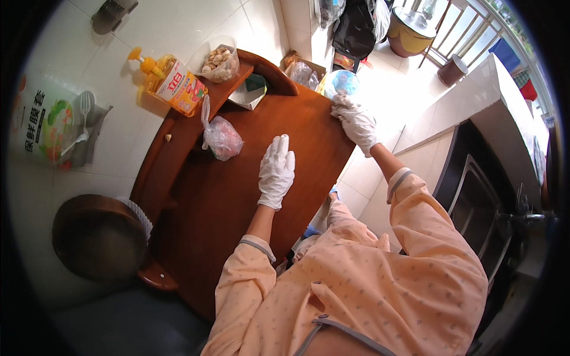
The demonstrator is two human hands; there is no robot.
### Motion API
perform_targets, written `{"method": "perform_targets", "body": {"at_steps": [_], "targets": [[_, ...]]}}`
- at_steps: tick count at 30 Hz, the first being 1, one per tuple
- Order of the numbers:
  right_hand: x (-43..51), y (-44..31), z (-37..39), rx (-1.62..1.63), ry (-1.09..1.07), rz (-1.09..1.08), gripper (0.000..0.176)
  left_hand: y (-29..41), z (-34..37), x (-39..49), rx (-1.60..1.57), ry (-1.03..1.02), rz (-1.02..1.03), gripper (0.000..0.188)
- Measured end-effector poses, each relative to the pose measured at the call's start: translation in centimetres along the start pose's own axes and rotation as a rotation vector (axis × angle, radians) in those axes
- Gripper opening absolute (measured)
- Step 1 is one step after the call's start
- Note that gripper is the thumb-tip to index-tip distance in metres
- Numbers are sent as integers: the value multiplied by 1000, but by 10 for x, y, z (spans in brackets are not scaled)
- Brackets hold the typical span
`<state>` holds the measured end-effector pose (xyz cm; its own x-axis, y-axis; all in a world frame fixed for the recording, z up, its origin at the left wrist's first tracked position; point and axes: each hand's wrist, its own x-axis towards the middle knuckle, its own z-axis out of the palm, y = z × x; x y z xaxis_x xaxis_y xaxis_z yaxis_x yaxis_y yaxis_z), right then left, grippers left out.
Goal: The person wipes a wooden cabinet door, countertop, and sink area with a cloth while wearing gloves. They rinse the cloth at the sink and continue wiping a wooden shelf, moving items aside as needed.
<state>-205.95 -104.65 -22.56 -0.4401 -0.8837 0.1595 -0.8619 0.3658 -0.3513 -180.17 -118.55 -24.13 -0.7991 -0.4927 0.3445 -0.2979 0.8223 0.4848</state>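
My right hand (358,127), in a white glove, grips a crumpled greyish-white cloth (343,101) at the far right edge of a reddish-brown wooden table (240,196). My left hand (277,172), gloved the same way, is held over the middle of the table with its fingers stretched out; I see nothing in it. Left of it sits a knotted clear plastic bag (224,139) with something pinkish inside. Farther back, a small open box (248,92) stands by the table's raised rim.
On the raised ledge stand a yellow pump bottle of detergent (176,86) and a clear tub of mushrooms or nuts (219,62). A dark round pan (100,238) is at the left. A sink (478,213) lies to my right. Bags (356,29) and a lidded pot (409,33) stand beyond.
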Motion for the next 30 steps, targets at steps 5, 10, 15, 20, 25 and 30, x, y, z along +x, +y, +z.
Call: {"method": "perform_targets", "body": {"at_steps": [5, 10, 15, 20, 25, 30], "targets": [[-32, -40, 23, 966, 247, 320, 24, 12, 6, -24, 63, 4, 102, 46], [-100, -184, 66, 304, -121, 73, 18, -4, -28, -74, -74, 51, 74, 45], [-139, -256, 81, 334, -176, -291, 38, -26, -73, -146, -93, 103, -140, 44], [-100, -194, 23, 798, -366, 28, 30, -35, -95, -193, 12, 131, -246, 44], [-23, -118, 23, 204, 266, -1, 41, -22, -88, -214, 268, -5, -335, 52], [-11, -92, 57, -19, 379, -72, 37, -18, -81, -215, 362, -67, -386, 59]]}}
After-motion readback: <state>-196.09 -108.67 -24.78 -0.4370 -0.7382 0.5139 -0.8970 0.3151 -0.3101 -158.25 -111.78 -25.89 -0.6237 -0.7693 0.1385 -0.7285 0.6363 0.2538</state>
